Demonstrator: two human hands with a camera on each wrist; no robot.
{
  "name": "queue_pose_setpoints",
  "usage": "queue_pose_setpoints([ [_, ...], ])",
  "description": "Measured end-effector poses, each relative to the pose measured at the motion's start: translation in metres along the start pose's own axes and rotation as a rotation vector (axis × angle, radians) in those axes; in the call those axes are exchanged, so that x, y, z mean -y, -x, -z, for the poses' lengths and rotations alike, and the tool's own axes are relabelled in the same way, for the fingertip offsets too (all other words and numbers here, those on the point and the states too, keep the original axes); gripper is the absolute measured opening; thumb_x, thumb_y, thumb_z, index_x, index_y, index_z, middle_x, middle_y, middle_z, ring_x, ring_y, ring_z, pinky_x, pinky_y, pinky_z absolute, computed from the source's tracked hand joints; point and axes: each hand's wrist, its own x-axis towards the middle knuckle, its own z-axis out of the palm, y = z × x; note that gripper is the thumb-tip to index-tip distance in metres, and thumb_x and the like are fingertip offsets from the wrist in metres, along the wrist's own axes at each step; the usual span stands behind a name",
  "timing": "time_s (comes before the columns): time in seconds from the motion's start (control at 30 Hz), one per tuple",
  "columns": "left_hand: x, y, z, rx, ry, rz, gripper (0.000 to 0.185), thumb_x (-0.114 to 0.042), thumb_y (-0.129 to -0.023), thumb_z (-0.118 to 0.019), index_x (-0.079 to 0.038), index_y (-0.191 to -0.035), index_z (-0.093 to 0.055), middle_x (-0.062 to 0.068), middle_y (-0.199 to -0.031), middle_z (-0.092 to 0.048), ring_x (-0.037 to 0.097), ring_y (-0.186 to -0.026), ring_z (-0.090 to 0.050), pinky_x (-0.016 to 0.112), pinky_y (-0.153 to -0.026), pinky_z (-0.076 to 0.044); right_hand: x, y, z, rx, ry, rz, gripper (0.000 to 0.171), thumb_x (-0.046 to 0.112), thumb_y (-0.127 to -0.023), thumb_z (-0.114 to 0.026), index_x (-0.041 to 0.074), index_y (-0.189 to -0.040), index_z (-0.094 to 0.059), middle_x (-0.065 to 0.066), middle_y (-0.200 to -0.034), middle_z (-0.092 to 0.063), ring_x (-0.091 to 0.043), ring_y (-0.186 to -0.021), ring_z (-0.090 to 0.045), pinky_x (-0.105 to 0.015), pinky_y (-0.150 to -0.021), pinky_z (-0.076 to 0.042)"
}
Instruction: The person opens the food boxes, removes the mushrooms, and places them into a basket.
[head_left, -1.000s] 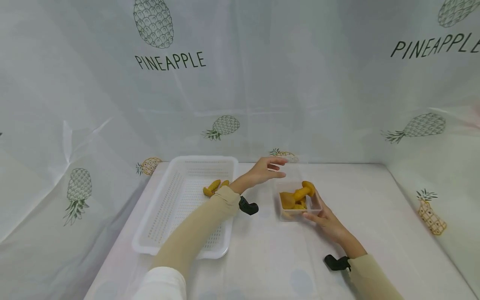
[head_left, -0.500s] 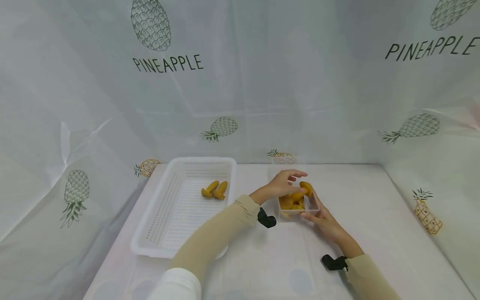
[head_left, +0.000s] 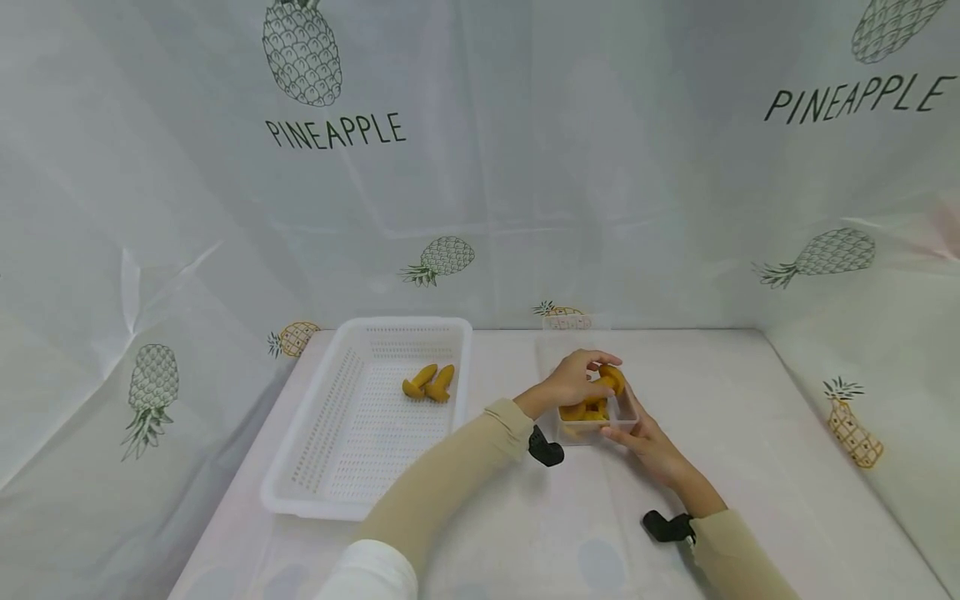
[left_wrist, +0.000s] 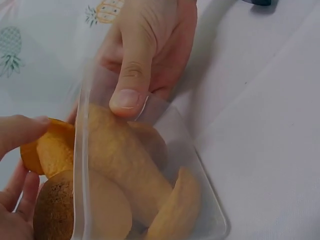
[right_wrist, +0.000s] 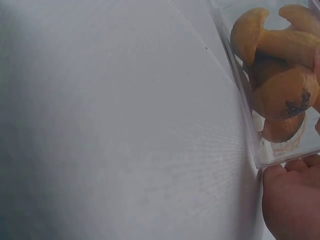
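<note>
A small clear plastic box (head_left: 624,414) stands on the table, filled with several yellow-brown toy mushrooms (left_wrist: 125,165). My left hand (head_left: 594,377) reaches over the box from the left, and its fingers (left_wrist: 20,131) pinch the cap of the top mushroom (head_left: 611,379), which sticks out above the rim. My right hand (head_left: 628,430) grips the box at its near right corner, with the thumb (left_wrist: 129,75) over the rim. In the right wrist view the box wall (right_wrist: 240,95) shows, with a finger (right_wrist: 290,200) of that hand under its corner.
A white perforated basket (head_left: 352,467) sits to the left and holds two yellow mushrooms (head_left: 429,383). A pineapple-print sheet covers the table (head_left: 750,467) and the walls behind. Black wrist camera mounts (head_left: 545,450) sit on both forearms.
My left hand has come back from the basket side to the box and closed on the top mushroom. The right hand has stayed on the box.
</note>
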Motion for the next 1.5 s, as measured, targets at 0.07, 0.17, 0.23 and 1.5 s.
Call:
queue_pose_setpoints([
  [0.07, 0.002, -0.001, -0.003, -0.016, -0.008, -0.004, 0.044, -0.006, -0.091, -0.074, -0.007, -0.133, -0.063, 0.002, -0.132, -0.06, 0.016, -0.116, -0.054, 0.019, -0.094, -0.047, 0.0, 0.0, 0.0, 0.001, -0.001, 0.002, 0.099, 0.01, -0.099, -0.064, 0.025, -0.159, 0.013, -0.012, -0.163, 0.022, -0.039, -0.146, 0.017, -0.069, -0.112, -0.011],
  [0.17, 0.004, -0.003, -0.006, -0.035, -0.019, -0.007, 0.042, -0.003, -0.089, -0.075, -0.007, -0.129, -0.065, 0.002, -0.128, -0.061, 0.015, -0.114, -0.053, 0.017, -0.09, -0.047, -0.001, 0.0, 0.0, 0.005, 0.012, 0.009, 0.099, 0.011, -0.099, -0.063, 0.029, -0.159, 0.013, -0.011, -0.163, 0.022, -0.038, -0.146, 0.011, -0.051, -0.116, -0.023],
  [0.23, 0.004, -0.003, -0.008, -0.048, -0.045, -0.008, 0.041, -0.002, -0.088, -0.076, -0.008, -0.128, -0.066, 0.001, -0.125, -0.062, 0.013, -0.111, -0.053, 0.016, -0.089, -0.047, -0.002, 0.0, 0.001, 0.008, 0.018, 0.013, 0.098, 0.011, -0.099, -0.063, 0.031, -0.159, 0.012, -0.011, -0.163, 0.022, -0.038, -0.146, 0.009, -0.031, -0.111, -0.031],
  [1.5, -0.004, -0.002, 0.001, -0.089, 0.012, -0.111, 0.044, 0.004, -0.087, -0.074, -0.004, -0.128, -0.064, 0.01, -0.126, -0.059, 0.01, -0.096, -0.065, 0.011, -0.081, -0.051, -0.003, -0.001, 0.002, 0.016, -0.027, -0.006, 0.099, 0.007, -0.1, -0.061, 0.015, -0.157, 0.019, -0.02, -0.162, 0.019, -0.042, -0.145, 0.019, -0.074, -0.108, -0.007],
])
